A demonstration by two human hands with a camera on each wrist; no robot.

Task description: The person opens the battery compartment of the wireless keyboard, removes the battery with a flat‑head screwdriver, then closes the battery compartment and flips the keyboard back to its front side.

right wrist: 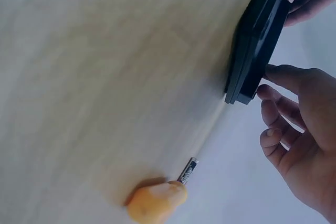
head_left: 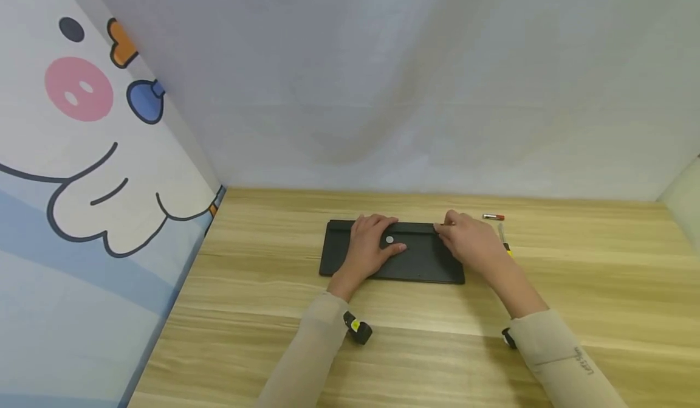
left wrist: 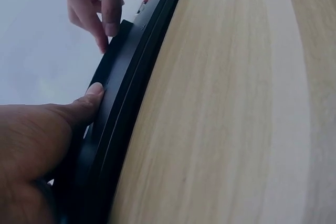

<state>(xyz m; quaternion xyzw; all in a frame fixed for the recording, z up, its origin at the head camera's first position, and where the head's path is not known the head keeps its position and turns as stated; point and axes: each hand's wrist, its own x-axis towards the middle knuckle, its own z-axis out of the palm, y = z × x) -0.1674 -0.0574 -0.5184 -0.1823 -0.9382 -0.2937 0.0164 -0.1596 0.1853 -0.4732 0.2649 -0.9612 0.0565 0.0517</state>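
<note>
A flat black rectangular device [head_left: 421,261] lies on the table, with a raised bar along its far edge and a small pale disc [head_left: 389,239] beside that bar. My left hand [head_left: 367,245] holds the device left of its middle, fingers bent over the far edge and thumb on the near side of the disc. At the bar's right end, my right hand [head_left: 471,241] pinches the corner between thumb [right wrist: 286,77] and forefinger. Its other fingers curl loosely in the right wrist view. Part of the device's left half is hidden beneath my left hand.
A red and silver battery [head_left: 493,217] lies beyond my right hand. Beside that hand is a screwdriver [head_left: 508,248] with a black and yellow handle, partly covered by the wrist. The wood-grain table [head_left: 246,323] meets a pale wall at the back and a cartoon-printed panel at left.
</note>
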